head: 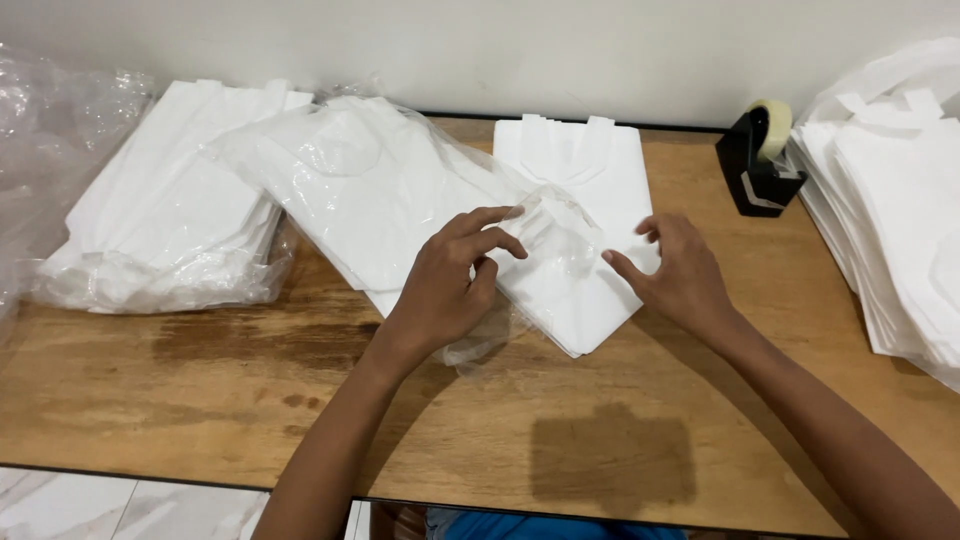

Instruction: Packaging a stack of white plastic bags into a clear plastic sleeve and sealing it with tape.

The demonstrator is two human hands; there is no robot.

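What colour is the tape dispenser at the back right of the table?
Black, holding a pale roll of tape; the tape dispenser shows best in the head view.
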